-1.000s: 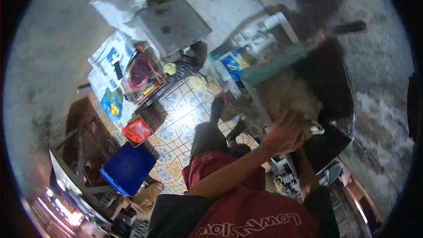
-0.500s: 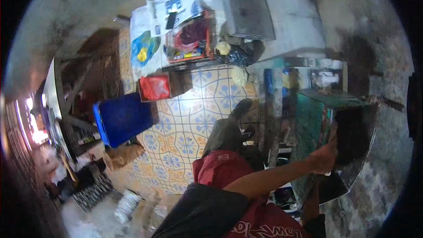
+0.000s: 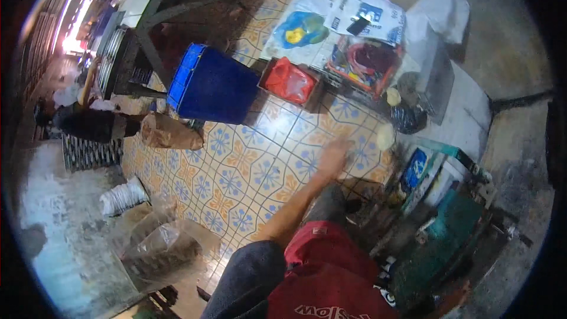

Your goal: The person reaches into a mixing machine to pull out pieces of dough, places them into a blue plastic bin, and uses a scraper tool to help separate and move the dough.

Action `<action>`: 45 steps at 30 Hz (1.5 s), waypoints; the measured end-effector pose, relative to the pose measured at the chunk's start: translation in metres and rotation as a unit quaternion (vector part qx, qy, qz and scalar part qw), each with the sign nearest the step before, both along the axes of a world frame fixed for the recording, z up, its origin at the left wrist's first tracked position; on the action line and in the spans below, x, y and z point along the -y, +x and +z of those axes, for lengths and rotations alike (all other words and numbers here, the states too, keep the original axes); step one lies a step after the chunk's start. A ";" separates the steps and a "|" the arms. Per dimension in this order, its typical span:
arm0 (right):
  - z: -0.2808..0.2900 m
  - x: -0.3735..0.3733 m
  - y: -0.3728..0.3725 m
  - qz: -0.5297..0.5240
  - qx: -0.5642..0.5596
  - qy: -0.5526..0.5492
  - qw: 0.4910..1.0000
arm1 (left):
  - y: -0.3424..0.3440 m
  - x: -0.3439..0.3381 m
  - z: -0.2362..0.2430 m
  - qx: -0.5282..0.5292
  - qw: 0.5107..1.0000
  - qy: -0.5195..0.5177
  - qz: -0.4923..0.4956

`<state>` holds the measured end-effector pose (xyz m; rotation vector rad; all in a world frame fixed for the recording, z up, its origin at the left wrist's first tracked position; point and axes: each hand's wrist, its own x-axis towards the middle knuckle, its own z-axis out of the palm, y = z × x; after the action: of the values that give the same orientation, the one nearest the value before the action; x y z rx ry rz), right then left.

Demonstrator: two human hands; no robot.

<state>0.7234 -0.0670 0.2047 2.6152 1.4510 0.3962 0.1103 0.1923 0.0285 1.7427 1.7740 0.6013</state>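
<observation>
My left hand (image 3: 334,156) is stretched out over the patterned tile floor (image 3: 260,168), above my knee. Motion smears its fingers, and I make out nothing held in it. Nearest to it in the picture are a pale round piece (image 3: 385,136) and a cardboard box lined with a red plastic bag (image 3: 289,81). Only a dim part of my right hand (image 3: 459,300) shows at the lower right, beside the green metal machine (image 3: 440,239); its fingers cannot be made out.
A blue bin (image 3: 215,85) stands left of the red-lined box. Behind are an orange basket of mixed items (image 3: 361,68), a printed white sack (image 3: 369,12) and a grey metal box (image 3: 436,80). A brown paper bag (image 3: 168,132) and a clear plastic bag (image 3: 168,248) lie left.
My left hand has left the green machine and swung leftward over the floor. The view has turned left, bringing more of the left side into sight. My right hand stays by the machine.
</observation>
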 end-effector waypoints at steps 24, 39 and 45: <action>-0.171 -0.219 -0.515 0.115 -0.399 -0.311 0.855 | -0.701 0.023 -0.066 -0.447 0.825 -0.153 0.309; -0.211 -0.130 -0.435 0.125 -0.421 -0.377 0.816 | -0.580 0.234 -0.052 -0.340 0.816 -0.246 0.397; -0.259 -0.091 -0.428 0.084 -0.439 -0.352 0.822 | -0.598 0.367 -0.187 -0.081 0.901 -0.154 0.397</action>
<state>0.2954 0.0242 -0.0540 2.0481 1.5681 -1.2634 -0.4880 -0.1748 -0.1584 0.8264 2.5361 0.4496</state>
